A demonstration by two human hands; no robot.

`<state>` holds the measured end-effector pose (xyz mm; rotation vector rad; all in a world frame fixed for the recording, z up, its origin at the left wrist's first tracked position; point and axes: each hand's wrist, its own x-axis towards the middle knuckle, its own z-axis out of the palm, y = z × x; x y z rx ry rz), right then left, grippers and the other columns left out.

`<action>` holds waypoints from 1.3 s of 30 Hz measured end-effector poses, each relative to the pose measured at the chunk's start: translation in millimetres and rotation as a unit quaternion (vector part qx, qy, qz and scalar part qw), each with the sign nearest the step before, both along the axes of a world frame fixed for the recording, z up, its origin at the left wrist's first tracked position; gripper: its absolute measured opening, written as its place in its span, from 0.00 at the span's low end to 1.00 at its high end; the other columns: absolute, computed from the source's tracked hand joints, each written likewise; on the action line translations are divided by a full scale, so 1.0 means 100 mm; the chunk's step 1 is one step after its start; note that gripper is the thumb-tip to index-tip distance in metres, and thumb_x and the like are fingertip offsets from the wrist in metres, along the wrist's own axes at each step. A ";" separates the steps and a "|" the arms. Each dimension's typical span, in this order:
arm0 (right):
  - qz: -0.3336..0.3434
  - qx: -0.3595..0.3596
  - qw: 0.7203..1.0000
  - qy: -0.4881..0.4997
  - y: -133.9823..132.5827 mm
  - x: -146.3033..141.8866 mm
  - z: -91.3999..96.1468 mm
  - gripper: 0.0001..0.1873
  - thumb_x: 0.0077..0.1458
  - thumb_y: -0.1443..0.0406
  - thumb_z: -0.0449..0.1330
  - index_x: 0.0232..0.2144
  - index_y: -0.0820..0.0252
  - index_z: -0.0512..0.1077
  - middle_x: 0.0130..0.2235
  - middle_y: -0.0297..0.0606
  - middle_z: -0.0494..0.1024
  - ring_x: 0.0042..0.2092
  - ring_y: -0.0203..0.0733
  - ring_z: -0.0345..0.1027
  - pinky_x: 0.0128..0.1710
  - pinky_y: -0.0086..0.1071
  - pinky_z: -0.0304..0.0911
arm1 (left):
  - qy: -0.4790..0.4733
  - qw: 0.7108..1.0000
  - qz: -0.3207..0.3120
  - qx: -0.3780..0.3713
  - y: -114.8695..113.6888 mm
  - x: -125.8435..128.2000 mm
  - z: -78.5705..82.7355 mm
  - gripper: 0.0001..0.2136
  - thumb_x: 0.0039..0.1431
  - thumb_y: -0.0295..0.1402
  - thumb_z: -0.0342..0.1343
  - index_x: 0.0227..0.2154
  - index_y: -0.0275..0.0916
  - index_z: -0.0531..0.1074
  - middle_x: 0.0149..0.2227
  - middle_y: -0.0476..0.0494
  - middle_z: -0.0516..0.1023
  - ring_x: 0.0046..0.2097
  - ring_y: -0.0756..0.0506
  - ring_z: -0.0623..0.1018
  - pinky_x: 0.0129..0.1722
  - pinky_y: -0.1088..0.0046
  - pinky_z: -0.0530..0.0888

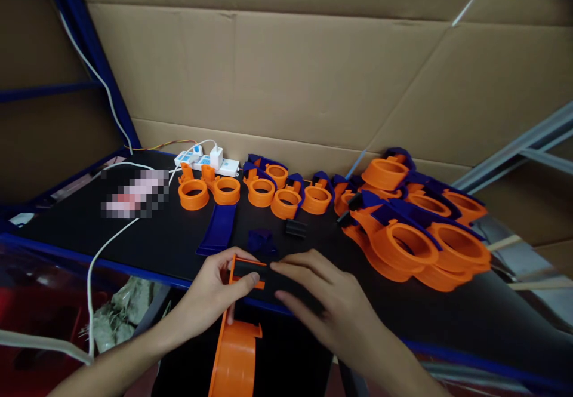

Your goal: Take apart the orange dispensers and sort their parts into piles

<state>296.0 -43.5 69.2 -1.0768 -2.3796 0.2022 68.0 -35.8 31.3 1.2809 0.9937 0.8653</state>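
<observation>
My left hand [228, 286] is closed round one end of an orange tape dispenser frame [235, 358], above the table's front edge. Its wide ring hangs down towards me. Between the frame's prongs sits a dark piece [245, 268], with my left thumb pressed on it. My right hand [317, 292] hovers just to the right, fingers stretched out and apart, with nothing visible in them. Beyond my hands lie dark blue flat strips [218, 230], a small pile of blue parts [262, 242] and a black ribbed piece [296, 228].
Two bare orange frames [193, 195] stand at the back left. Several orange-and-blue dispensers [317, 199] line the back, and a larger heap [412, 248] covers the right. A white power strip [228, 166] lies by the cardboard wall [290, 68]. A white cable [92, 283] crosses the left edge.
</observation>
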 end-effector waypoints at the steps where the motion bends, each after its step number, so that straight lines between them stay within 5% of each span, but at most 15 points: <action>1: 0.012 0.027 1.000 -0.010 -0.03 -0.07 -0.01 0.15 0.64 0.63 0.58 0.53 0.55 0.72 0.48 0.43 0.78 0.48 0.43 0.74 0.45 0.37 0.73 | -0.004 1.000 -0.006 0.005 -0.01 0.02 -0.01 0.15 0.59 0.43 0.61 0.43 0.39 0.74 0.23 0.56 0.68 0.15 0.56 0.66 0.15 0.81 0.64; 6: 0.033 0.087 0.996 -0.005 -0.02 -0.16 -0.09 0.11 0.64 0.68 0.57 0.48 0.58 0.75 0.43 0.41 0.81 0.43 0.41 0.75 0.50 0.39 0.70 | -0.014 1.000 -0.010 0.008 -0.02 0.04 -0.04 0.15 0.59 0.43 0.62 0.42 0.38 0.74 0.26 0.53 0.71 0.16 0.56 0.65 0.16 0.80 0.64; 13: -0.130 0.025 0.991 0.001 0.26 0.37 -0.21 0.09 0.63 0.63 0.59 0.44 0.53 0.77 0.45 0.40 0.79 0.47 0.45 0.74 0.43 0.38 0.73 | -0.016 0.999 0.023 -0.015 0.01 -0.04 0.01 0.17 0.60 0.47 0.60 0.43 0.39 0.73 0.22 0.54 0.72 0.14 0.55 0.66 0.13 0.80 0.61; 20: -0.163 0.003 0.985 -0.058 0.49 0.41 -0.37 0.11 0.63 0.63 0.58 0.45 0.54 0.77 0.47 0.41 0.79 0.49 0.49 0.73 0.43 0.42 0.73 | -0.043 0.998 0.029 -0.017 0.01 -0.04 -0.05 0.15 0.62 0.44 0.57 0.43 0.38 0.73 0.26 0.46 0.79 0.13 0.55 0.64 0.13 0.79 0.57; 25: -0.069 -0.059 0.995 0.038 0.24 0.16 -0.11 0.13 0.65 0.59 0.57 0.49 0.51 0.75 0.48 0.39 0.79 0.49 0.43 0.73 0.47 0.37 0.71 | -0.137 0.986 0.083 -0.033 0.02 -0.05 0.02 0.11 0.63 0.40 0.55 0.41 0.38 0.72 0.20 0.50 0.76 0.14 0.55 0.63 0.17 0.78 0.60; 28: 0.022 -0.149 0.988 0.037 -0.03 -0.06 0.13 0.29 0.59 0.50 0.63 0.61 0.45 0.66 0.56 0.36 0.75 0.54 0.43 0.71 0.50 0.36 0.70 | -0.204 0.968 0.144 -0.039 0.01 -0.06 0.04 0.11 0.63 0.40 0.54 0.42 0.38 0.71 0.17 0.52 0.72 0.18 0.51 0.69 0.23 0.76 0.67; 30: 0.053 -0.182 0.982 0.009 -0.15 -0.22 0.27 0.42 0.52 0.46 0.67 0.65 0.43 0.59 0.61 0.35 0.71 0.58 0.46 0.68 0.55 0.38 0.68 | -0.237 0.953 0.183 -0.039 0.02 -0.07 0.05 0.12 0.63 0.40 0.55 0.45 0.39 0.71 0.23 0.49 0.78 0.23 0.48 0.75 0.28 0.74 0.72; 33: 0.069 -0.196 0.978 -0.021 -0.14 -0.43 0.39 0.42 0.52 0.49 0.68 0.65 0.42 0.58 0.60 0.33 0.72 0.57 0.44 0.68 0.56 0.38 0.66 | -0.281 0.931 0.232 -0.029 0.08 -0.12 0.05 0.15 0.63 0.40 0.55 0.49 0.40 0.71 0.43 0.41 0.82 0.41 0.42 0.81 0.39 0.68 0.76; 36: 0.040 -0.141 0.989 -0.016 0.17 -0.56 0.45 0.36 0.57 0.53 0.63 0.65 0.45 0.60 0.59 0.36 0.72 0.56 0.44 0.69 0.56 0.40 0.65 | -0.309 0.908 0.283 0.025 0.19 -0.21 0.02 0.18 0.64 0.41 0.52 0.55 0.43 0.70 0.59 0.39 0.73 0.57 0.37 0.74 0.43 0.65 0.77; 39: -0.038 -0.036 0.998 -0.029 0.73 -0.64 0.49 0.35 0.60 0.52 0.59 0.66 0.49 0.58 0.62 0.43 0.67 0.62 0.52 0.62 0.58 0.47 0.62 | -0.274 0.893 0.337 0.119 0.30 -0.32 -0.04 0.19 0.61 0.37 0.56 0.55 0.47 0.70 0.64 0.40 0.67 0.63 0.34 0.67 0.40 0.65 0.78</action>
